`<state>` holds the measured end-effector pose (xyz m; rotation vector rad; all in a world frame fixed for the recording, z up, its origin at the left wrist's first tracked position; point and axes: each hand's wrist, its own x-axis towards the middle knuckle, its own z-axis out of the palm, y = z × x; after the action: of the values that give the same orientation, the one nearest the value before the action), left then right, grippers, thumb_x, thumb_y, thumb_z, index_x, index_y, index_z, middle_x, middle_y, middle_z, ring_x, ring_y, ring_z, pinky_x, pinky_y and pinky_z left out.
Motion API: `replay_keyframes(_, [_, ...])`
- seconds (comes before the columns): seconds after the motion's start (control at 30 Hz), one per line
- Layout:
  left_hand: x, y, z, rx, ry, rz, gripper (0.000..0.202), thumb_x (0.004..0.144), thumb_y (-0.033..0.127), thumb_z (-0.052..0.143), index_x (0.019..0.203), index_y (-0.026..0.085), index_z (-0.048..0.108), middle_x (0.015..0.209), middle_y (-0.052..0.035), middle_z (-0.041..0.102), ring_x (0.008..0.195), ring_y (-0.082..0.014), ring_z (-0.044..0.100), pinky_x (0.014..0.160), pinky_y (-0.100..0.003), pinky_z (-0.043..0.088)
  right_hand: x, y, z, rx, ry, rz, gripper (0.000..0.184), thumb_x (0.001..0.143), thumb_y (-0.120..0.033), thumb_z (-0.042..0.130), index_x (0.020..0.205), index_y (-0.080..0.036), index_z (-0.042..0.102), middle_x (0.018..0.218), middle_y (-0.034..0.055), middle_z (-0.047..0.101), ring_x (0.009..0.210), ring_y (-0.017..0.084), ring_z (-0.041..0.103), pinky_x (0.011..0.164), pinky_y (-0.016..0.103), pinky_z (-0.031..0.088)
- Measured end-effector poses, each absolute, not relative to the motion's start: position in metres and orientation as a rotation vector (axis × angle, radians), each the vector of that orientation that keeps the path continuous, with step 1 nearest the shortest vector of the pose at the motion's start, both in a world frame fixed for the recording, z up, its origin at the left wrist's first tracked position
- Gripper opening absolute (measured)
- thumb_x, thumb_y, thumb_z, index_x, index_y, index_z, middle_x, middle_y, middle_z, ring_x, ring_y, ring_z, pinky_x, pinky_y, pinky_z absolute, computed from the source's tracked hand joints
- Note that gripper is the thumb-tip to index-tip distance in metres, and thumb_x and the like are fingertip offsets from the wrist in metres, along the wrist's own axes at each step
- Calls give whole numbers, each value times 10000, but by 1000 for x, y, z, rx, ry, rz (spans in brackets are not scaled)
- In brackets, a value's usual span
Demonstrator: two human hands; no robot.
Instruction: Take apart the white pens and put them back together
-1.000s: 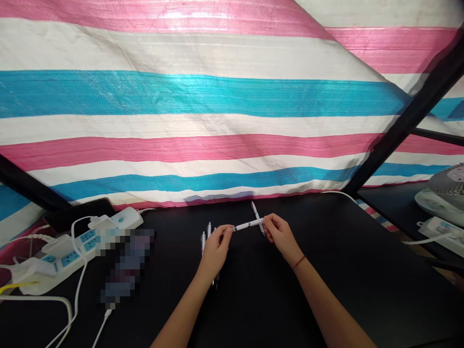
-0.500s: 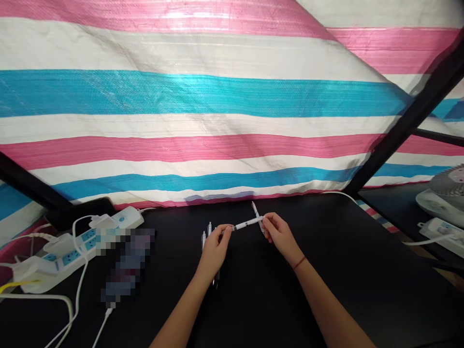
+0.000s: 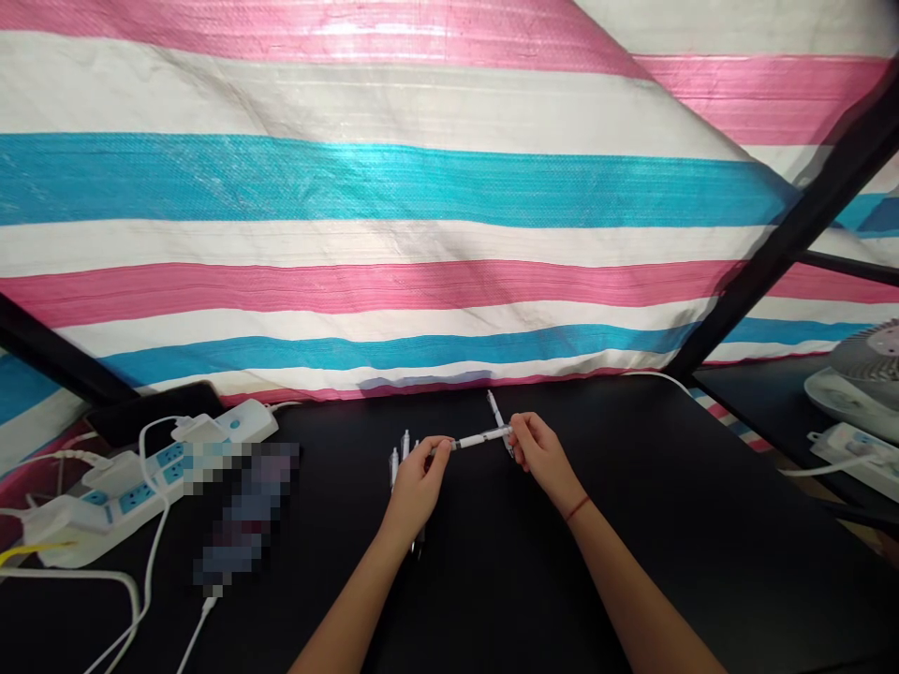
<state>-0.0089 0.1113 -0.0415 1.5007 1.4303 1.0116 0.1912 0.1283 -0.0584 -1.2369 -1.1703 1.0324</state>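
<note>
A white pen (image 3: 481,437) with dark and clear parts is stretched nearly level between my two hands. The thumb and fingers of my left hand (image 3: 421,477) pinch its left end. At the other end, my right hand (image 3: 539,449) grips it between thumb and forefinger. Behind the held pen, a second white pen (image 3: 495,408) lies slanted on the black table (image 3: 562,580), its near end beside my right fingers. Several more white pens (image 3: 405,444) lie beyond and beneath my left hand, which partly hides them.
A white power strip (image 3: 253,426) with plugs and cables runs along the left side. Near it lies a pixelated phone-like object (image 3: 245,515) with a white cable (image 3: 198,622). Striped sheeting (image 3: 421,187) hangs behind. At far right are a fan (image 3: 863,360) and another power strip (image 3: 861,459).
The held pen's right end has dipped slightly, and the pen appears turned a little about its length. Both hands stay in nearly the same place, still gripping it.
</note>
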Motion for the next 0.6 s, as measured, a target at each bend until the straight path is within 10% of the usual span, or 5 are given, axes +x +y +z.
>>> replay_keyframes(0.6, [-7,110,-41,1505,1414,999,410,818,508,474,993,187,660,641,1,586,593,-159,517,556,-241,387,196,130,-63,-1282,-1234,942,424,797,-562,541,583,-206,453,502,-44,436,427,92,374,383,216,282])
